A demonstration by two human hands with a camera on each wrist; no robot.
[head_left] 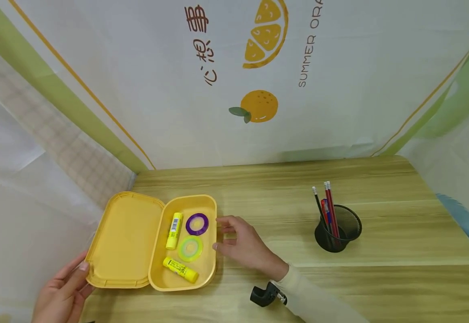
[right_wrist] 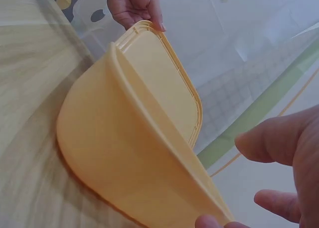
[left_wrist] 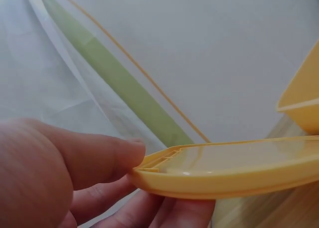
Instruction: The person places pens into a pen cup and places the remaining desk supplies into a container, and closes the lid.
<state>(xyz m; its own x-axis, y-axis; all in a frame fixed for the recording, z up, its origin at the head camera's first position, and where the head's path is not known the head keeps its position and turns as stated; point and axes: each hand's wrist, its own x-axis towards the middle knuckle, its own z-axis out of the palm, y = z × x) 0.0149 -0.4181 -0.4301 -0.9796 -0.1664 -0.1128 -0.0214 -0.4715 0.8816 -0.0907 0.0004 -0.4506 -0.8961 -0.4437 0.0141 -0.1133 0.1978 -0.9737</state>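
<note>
A yellow plastic box [head_left: 214, 264] lies open on the table, its hinged lid [head_left: 123, 242] folded out to the left. My left hand [head_left: 65, 285] grips the lid's outer front corner, thumb on top and fingers beneath, as the left wrist view shows at the lid edge [left_wrist: 224, 183]. Beside the box's right wall is my right hand [head_left: 244, 244], fingers spread, fingertips right at the rim. Inside the box are two yellow glue sticks [head_left: 174, 231], one at the back left and one at the front. Between them sit a purple tape roll [head_left: 189, 230] and a yellow-green tape roll [head_left: 182, 255].
To the right stands a black mesh pen cup [head_left: 331, 244] with several pencils [head_left: 331, 202] and pens leaning in it. A printed white curtain [head_left: 319, 125] hangs behind the wood-grain table [head_left: 267, 188]. A black device [head_left: 263, 295] is strapped at the right wrist.
</note>
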